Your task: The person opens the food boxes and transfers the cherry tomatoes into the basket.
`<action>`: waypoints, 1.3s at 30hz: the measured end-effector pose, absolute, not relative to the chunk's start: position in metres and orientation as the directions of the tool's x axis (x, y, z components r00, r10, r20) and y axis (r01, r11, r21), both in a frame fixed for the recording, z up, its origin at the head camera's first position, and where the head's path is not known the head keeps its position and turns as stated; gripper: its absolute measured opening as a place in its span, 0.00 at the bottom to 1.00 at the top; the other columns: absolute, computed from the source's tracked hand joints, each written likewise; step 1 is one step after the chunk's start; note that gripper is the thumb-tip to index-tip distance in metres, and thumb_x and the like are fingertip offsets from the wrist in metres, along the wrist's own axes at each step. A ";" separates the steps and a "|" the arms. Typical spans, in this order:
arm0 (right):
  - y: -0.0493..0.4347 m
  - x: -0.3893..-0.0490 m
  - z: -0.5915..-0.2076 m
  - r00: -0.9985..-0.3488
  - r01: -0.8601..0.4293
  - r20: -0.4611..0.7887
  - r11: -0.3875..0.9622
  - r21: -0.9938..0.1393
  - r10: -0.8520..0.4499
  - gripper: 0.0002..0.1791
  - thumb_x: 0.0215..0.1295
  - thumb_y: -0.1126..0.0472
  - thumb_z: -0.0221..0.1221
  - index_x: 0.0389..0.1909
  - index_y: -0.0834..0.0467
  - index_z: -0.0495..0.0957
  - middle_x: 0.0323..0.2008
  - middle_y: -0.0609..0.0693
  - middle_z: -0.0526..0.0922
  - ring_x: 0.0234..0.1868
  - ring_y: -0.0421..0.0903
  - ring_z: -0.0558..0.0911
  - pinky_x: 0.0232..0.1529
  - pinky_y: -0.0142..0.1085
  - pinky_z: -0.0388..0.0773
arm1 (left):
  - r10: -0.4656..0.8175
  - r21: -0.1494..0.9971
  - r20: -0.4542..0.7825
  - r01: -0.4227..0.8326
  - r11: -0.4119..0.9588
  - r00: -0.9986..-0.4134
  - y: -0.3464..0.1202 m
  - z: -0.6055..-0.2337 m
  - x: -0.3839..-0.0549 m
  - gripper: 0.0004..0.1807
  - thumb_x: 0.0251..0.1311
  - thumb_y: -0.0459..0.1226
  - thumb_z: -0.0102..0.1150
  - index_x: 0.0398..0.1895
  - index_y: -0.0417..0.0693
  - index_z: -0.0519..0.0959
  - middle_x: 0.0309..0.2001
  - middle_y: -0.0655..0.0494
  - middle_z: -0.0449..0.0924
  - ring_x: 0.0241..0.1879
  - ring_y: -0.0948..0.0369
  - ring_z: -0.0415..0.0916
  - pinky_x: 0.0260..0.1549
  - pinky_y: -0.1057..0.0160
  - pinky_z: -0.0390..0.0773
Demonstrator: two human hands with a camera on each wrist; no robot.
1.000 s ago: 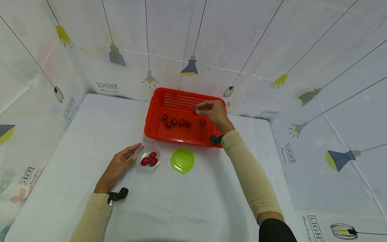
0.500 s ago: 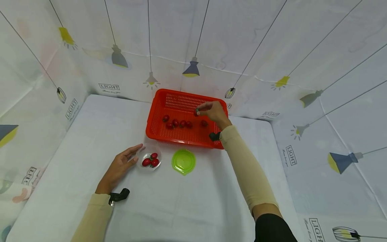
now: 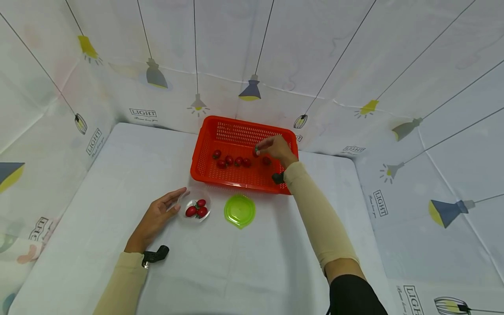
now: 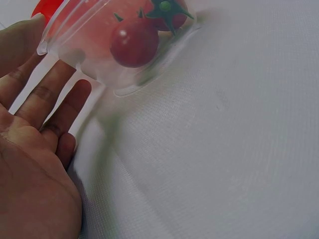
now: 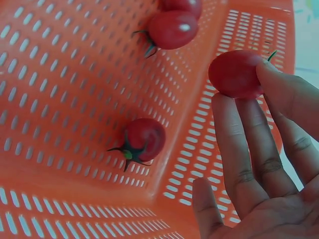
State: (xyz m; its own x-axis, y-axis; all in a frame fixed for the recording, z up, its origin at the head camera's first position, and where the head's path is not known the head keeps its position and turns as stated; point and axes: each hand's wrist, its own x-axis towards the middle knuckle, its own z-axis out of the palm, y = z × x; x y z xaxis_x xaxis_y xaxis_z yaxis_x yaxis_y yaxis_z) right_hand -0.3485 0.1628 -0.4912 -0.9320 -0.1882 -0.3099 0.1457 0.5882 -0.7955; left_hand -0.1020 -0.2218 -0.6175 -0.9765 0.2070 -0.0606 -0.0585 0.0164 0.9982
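My right hand [image 3: 275,148] is over the right part of a red plastic basket [image 3: 220,177], pinching a cherry tomato [image 5: 237,74] between thumb and fingertips. Its green stem tip pokes out beside the thumb. Several more cherry tomatoes [image 3: 238,161] lie on the basket floor, one [image 5: 144,139] apart from the rest below this hand. On the table, a small clear plastic bowl [image 3: 190,195] contains three cherry tomatoes [image 3: 201,212]. My left hand [image 3: 155,216] rests against the bowl's left side, fingers spread and relaxed, thumb [image 4: 20,45] at the rim.
A green lid [image 3: 239,211] lies flat on the white-covered table [image 3: 220,262], right of the bowl and in front of the basket. Fabric walls [image 3: 220,57] printed with lamps rise behind the basket and at both sides.
My right hand has dropped slightly toward the basket floor with the tomato still pinched. The left hand and the bowl stay together; the whole head view has shifted a little.
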 end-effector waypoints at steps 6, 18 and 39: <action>0.159 -0.353 -0.498 -0.921 0.165 -0.352 0.652 -0.740 -0.166 0.10 0.65 0.64 0.74 0.46 0.53 0.90 0.51 0.52 0.89 0.58 0.52 0.81 0.71 0.51 0.77 | 0.212 0.999 -0.051 -0.050 0.010 -0.976 -0.222 -0.618 -0.102 0.29 0.79 0.34 0.56 0.80 0.54 0.68 0.81 0.53 0.66 0.81 0.62 0.58 0.71 0.81 0.62; 0.156 -0.357 -0.514 -0.892 0.173 -0.421 0.735 -0.655 -0.165 0.09 0.66 0.67 0.72 0.45 0.55 0.90 0.48 0.54 0.89 0.47 0.55 0.82 0.57 0.50 0.87 | 0.210 0.999 -0.052 -0.051 0.010 -0.976 -0.222 -0.620 -0.101 0.29 0.79 0.34 0.56 0.80 0.57 0.69 0.79 0.54 0.69 0.82 0.58 0.57 0.73 0.78 0.63; 0.146 -0.355 -0.522 -0.910 0.042 -0.357 0.813 -0.581 -0.208 0.12 0.68 0.67 0.70 0.51 0.59 0.89 0.51 0.56 0.90 0.50 0.52 0.85 0.55 0.47 0.87 | 0.227 1.000 -0.026 -0.024 0.013 -0.973 -0.223 -0.620 -0.103 0.29 0.80 0.34 0.55 0.81 0.52 0.67 0.81 0.51 0.67 0.79 0.67 0.60 0.71 0.79 0.64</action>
